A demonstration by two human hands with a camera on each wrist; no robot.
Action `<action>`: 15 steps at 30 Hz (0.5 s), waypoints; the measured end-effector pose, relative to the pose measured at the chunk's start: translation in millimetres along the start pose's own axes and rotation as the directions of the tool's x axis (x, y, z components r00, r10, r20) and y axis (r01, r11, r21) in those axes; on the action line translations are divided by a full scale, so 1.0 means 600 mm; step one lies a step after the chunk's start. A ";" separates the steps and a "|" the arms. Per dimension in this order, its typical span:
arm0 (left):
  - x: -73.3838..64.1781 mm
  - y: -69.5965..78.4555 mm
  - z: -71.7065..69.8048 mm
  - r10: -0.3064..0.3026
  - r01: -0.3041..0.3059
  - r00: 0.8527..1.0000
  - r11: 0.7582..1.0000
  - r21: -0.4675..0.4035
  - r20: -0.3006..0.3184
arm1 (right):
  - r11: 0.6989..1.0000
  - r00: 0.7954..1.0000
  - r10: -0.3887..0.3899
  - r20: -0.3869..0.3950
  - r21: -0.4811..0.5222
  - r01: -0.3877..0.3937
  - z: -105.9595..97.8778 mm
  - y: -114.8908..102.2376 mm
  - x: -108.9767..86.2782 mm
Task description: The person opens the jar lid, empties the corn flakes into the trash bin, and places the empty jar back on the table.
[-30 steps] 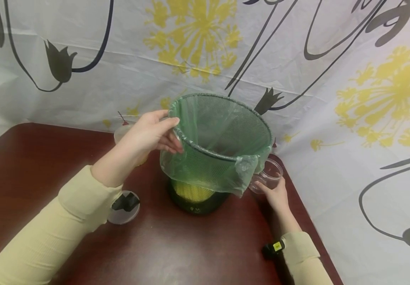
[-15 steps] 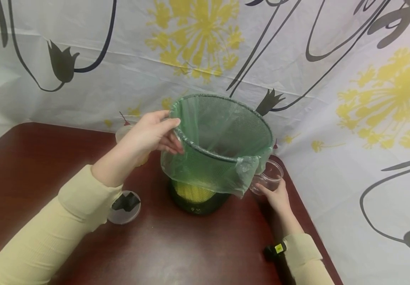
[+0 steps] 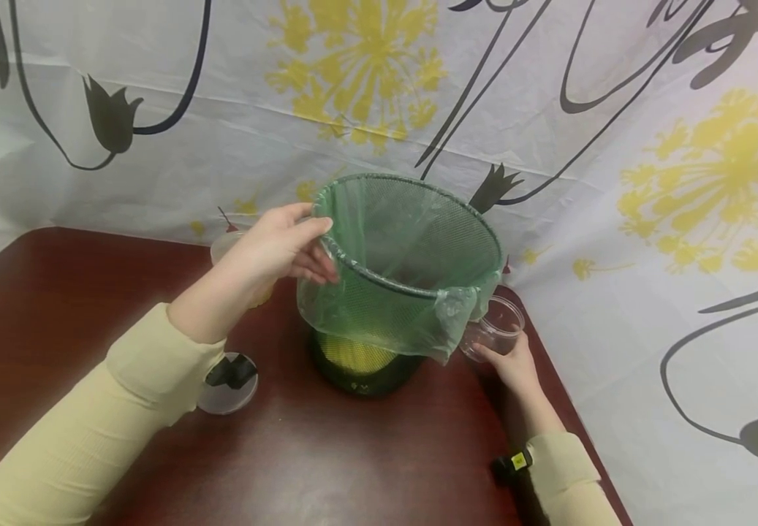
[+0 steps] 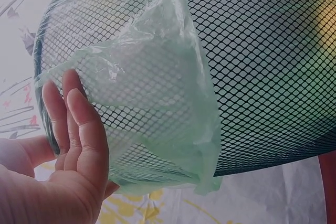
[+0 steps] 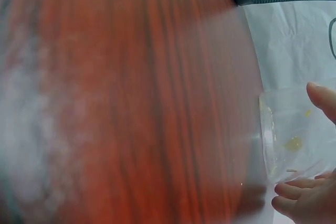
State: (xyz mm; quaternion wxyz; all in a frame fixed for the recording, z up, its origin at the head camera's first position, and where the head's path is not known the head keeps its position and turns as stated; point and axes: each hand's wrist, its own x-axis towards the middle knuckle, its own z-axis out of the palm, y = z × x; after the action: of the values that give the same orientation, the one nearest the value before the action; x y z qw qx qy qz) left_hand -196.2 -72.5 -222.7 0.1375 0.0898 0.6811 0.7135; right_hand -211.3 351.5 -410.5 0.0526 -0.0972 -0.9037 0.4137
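Watching remotely, I see the mesh bin stand on the bench, left hand pinching its rim and green liner, right hand gripping a clear jar beside it.

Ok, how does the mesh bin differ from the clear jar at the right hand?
The mesh bin is dark netting, while the clear jar is see-through and smooth-walled. The bin is far larger than the jar. The bin has a green liner folded over its rim; the jar shows none. Both have round rims.
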 end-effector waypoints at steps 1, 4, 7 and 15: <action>0.000 0.000 0.000 -0.003 0.003 1.000 1.000 0.001 -0.001 | 1.000 1.000 -0.005 0.003 0.000 0.005 0.000 0.000 0.000; 0.000 0.001 -0.001 -0.008 0.008 1.000 1.000 0.013 0.002 | 1.000 1.000 -0.016 0.008 -0.012 0.016 -0.002 0.002 -0.001; -0.001 0.003 -0.003 -0.013 0.013 1.000 1.000 0.021 0.009 | 0.999 0.999 -0.032 0.017 -0.014 0.032 -0.005 0.002 -0.004; -0.001 0.005 -0.005 -0.024 0.023 0.999 0.999 0.043 0.025 | 0.999 0.998 -0.046 0.043 -0.014 0.047 -0.021 -0.011 -0.021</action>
State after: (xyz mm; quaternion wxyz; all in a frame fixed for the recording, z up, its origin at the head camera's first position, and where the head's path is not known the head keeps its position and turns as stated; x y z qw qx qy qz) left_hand -196.7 -75.8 -219.7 0.1525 0.0938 0.6954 0.6959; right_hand -197.6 353.9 -397.5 0.0424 -0.0677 -0.9096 0.4078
